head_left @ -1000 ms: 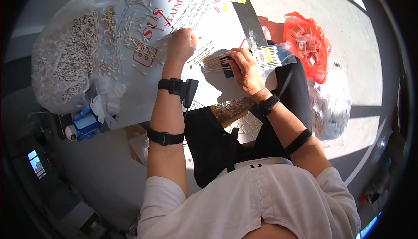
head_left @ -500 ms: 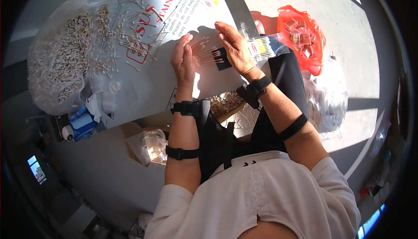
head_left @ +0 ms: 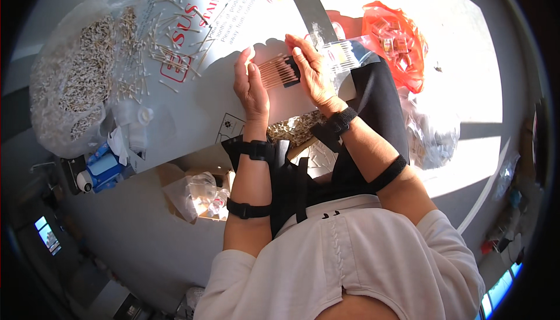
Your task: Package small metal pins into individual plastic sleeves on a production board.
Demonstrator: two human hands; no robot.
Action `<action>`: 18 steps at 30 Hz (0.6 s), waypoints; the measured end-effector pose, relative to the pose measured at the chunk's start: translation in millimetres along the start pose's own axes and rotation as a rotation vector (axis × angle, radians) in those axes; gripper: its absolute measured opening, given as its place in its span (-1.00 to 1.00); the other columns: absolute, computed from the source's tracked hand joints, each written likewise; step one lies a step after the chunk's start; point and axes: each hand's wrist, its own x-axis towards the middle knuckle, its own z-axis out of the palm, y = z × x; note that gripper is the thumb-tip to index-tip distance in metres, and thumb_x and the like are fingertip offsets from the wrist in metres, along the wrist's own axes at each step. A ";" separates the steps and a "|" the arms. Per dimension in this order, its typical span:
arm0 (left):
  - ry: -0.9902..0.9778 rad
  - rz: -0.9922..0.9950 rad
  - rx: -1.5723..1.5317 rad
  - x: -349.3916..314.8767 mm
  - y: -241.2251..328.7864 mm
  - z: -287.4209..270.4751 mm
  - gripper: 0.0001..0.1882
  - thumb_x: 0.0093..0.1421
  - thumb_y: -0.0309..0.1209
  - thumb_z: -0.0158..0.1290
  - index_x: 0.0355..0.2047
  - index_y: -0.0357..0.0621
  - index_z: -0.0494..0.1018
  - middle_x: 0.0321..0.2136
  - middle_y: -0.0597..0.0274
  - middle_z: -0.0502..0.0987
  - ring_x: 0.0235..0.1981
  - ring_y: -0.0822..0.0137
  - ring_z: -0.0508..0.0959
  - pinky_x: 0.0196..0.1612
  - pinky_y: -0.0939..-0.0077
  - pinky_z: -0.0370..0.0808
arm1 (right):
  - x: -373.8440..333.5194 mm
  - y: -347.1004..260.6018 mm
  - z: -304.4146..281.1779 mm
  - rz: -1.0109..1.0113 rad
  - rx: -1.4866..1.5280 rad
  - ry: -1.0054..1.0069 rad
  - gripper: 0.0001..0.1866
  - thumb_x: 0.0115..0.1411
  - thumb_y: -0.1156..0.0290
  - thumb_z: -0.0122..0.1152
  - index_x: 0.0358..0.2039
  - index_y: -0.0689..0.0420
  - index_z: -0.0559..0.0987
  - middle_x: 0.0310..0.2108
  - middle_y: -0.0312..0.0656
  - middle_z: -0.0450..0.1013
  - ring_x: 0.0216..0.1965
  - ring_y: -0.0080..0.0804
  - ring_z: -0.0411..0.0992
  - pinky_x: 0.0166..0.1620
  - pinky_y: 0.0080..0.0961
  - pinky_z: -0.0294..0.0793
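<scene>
From where I stand, everything turns on the dark flat square (head_left: 294,78). A row of cotton swabs (head_left: 275,73) fans leftward from it across the printed tabletop (head_left: 201,107), right-hand tips lying over it. The left hand (head_left: 251,84) stands at the row's far end, left of the square, palm inward, fingers straight and closed round nothing. The right hand (head_left: 312,70) is just right of the square, also flat; whether either palm touches the tips, I can't tell.

The sticks look loose, so a harder push from one palm could make some ride up or splay. The clear packet (head_left: 344,55), right of the square, sits so close behind the right hand that a backward knuckle might shove it. Stray swabs (head_left: 168,52), well left of the square, could mix in if a sleeveless forearm swept sideways.
</scene>
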 end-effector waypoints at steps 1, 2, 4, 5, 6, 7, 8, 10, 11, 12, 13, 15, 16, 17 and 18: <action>0.002 0.000 0.001 -0.3 -1.0 1.0 -0.58 0.40 -0.25 -0.19 0.11 -0.28 0.35 0.06 0.05 0.42 0.08 0.25 0.39 0.19 0.31 0.30 | 1.3 -1.2 2.9 0.001 0.000 -0.002 -0.60 0.41 0.35 -0.10 0.19 0.25 0.35 0.11 -0.07 0.39 0.16 -0.39 0.33 0.22 -0.51 0.26; 0.004 0.017 -0.015 -0.4 -2.2 2.9 -0.58 0.40 -0.25 -0.19 0.10 -0.28 0.35 0.05 0.05 0.43 0.08 0.25 0.40 0.19 0.32 0.30 | 4.0 -2.4 5.4 -0.037 -0.049 -0.019 -0.59 0.42 0.33 -0.10 0.19 0.26 0.34 0.11 -0.07 0.39 0.17 -0.38 0.32 0.23 -0.50 0.25; 0.002 0.032 -0.035 0.1 -1.3 8.2 -0.59 0.40 -0.25 -0.19 0.10 -0.28 0.35 0.04 0.05 0.43 0.08 0.24 0.40 0.19 0.32 0.30 | 7.3 -0.7 8.4 -0.094 -0.071 -0.001 -0.59 0.40 0.30 -0.07 0.15 0.29 0.38 0.09 0.01 0.41 0.16 -0.26 0.34 0.21 -0.45 0.26; 0.012 0.031 -0.041 0.2 -0.6 10.1 -0.60 0.40 -0.26 -0.19 0.10 -0.28 0.36 0.03 0.07 0.44 0.06 0.25 0.41 0.18 0.33 0.31 | 7.9 -0.6 8.1 -0.094 -0.073 0.000 -0.59 0.40 0.30 -0.07 0.15 0.29 0.38 0.09 0.01 0.41 0.16 -0.26 0.34 0.21 -0.45 0.26; 0.025 0.030 -0.045 0.1 -1.4 10.4 -0.61 0.40 -0.27 -0.19 0.09 -0.28 0.36 0.01 0.08 0.45 0.04 0.26 0.42 0.16 0.34 0.32 | 8.2 1.0 8.3 -0.079 -0.051 -0.005 -0.59 0.40 0.31 -0.07 0.14 0.29 0.38 0.08 0.01 0.41 0.15 -0.27 0.34 0.20 -0.45 0.27; 0.026 0.029 -0.046 0.2 -2.2 10.1 -0.61 0.40 -0.27 -0.19 0.09 -0.28 0.36 0.01 0.08 0.45 0.04 0.26 0.42 0.16 0.34 0.32 | 7.8 2.4 8.3 -0.063 -0.028 -0.010 -0.59 0.40 0.31 -0.07 0.14 0.29 0.38 0.08 0.01 0.41 0.14 -0.28 0.35 0.19 -0.45 0.28; 0.006 0.012 -0.053 0.2 -2.9 9.6 -0.61 0.40 -0.28 -0.19 0.09 -0.28 0.36 0.00 0.09 0.46 0.02 0.28 0.43 0.15 0.36 0.33 | 6.2 3.6 8.0 -0.063 -0.029 -0.012 -0.59 0.40 0.31 -0.07 0.14 0.29 0.38 0.08 0.01 0.41 0.14 -0.28 0.35 0.19 -0.45 0.28; -0.016 -0.005 -0.063 0.4 -2.6 9.3 -0.62 0.40 -0.29 -0.18 0.08 -0.28 0.36 -0.01 0.10 0.47 0.00 0.29 0.44 0.14 0.37 0.34 | 3.2 4.2 6.0 -0.031 0.007 -0.028 -0.60 0.40 0.31 -0.07 0.13 0.29 0.39 0.07 0.00 0.42 0.13 -0.30 0.36 0.18 -0.45 0.30; -0.017 -0.010 -0.047 0.1 -2.3 8.5 -0.62 0.40 -0.28 -0.18 0.08 -0.28 0.37 -0.02 0.12 0.48 -0.02 0.30 0.45 0.13 0.38 0.35 | 4.2 4.5 4.6 -0.031 0.005 -0.028 -0.60 0.40 0.31 -0.07 0.13 0.29 0.39 0.07 0.00 0.42 0.13 -0.30 0.36 0.18 -0.45 0.30; -0.018 -0.016 -0.031 -0.4 -1.8 8.1 -0.63 0.40 -0.28 -0.18 0.07 -0.27 0.38 -0.03 0.13 0.49 -0.03 0.31 0.45 0.12 0.39 0.35 | 6.3 2.9 3.9 -0.036 0.000 -0.003 -0.59 0.41 0.30 -0.07 0.15 0.29 0.37 0.10 -0.04 0.40 0.15 -0.34 0.34 0.20 -0.47 0.28; -0.018 -0.017 -0.032 -0.5 -1.6 8.3 -0.63 0.40 -0.28 -0.18 0.07 -0.27 0.38 -0.03 0.13 0.49 -0.03 0.31 0.45 0.12 0.39 0.35 | 8.3 1.5 3.7 -0.040 -0.004 0.021 -0.58 0.41 0.29 -0.07 0.16 0.29 0.36 0.12 -0.08 0.38 0.17 -0.37 0.32 0.22 -0.49 0.27; 0.000 0.027 -0.025 -0.8 -1.4 9.7 -0.64 0.40 -0.31 -0.19 0.06 -0.28 0.37 -0.04 0.11 0.49 -0.04 0.27 0.47 0.10 0.38 0.37 | 15.1 -0.7 1.0 -0.048 -0.061 0.024 -0.59 0.41 0.29 -0.07 0.14 0.29 0.38 0.09 -0.07 0.40 0.15 -0.37 0.34 0.21 -0.49 0.29; -0.001 0.024 -0.026 -1.3 -1.3 11.0 -0.64 0.40 -0.31 -0.19 0.06 -0.28 0.37 -0.04 0.11 0.49 -0.04 0.27 0.47 0.10 0.38 0.37 | 19.0 -0.8 1.2 -0.058 -0.079 -0.033 -0.59 0.41 0.29 -0.07 0.14 0.29 0.38 0.08 -0.08 0.41 0.13 -0.37 0.35 0.20 -0.49 0.30; 0.007 0.023 -0.033 -1.8 -1.3 12.4 -0.64 0.40 -0.31 -0.20 0.06 -0.28 0.37 -0.05 0.11 0.49 -0.03 0.28 0.46 0.10 0.38 0.37 | 20.4 -1.0 1.0 -0.068 -0.097 -0.090 -0.59 0.41 0.29 -0.07 0.13 0.29 0.38 0.06 -0.08 0.42 0.11 -0.37 0.37 0.19 -0.49 0.31; 0.018 0.024 -0.038 -1.5 -1.9 12.1 -0.64 0.41 -0.31 -0.21 0.06 -0.28 0.37 -0.05 0.11 0.49 -0.03 0.28 0.46 0.10 0.38 0.37 | 19.1 -1.4 1.8 -0.086 -0.193 -0.107 -0.59 0.41 0.29 -0.08 0.14 0.30 0.37 0.05 -0.08 0.42 0.09 -0.36 0.38 0.18 -0.49 0.33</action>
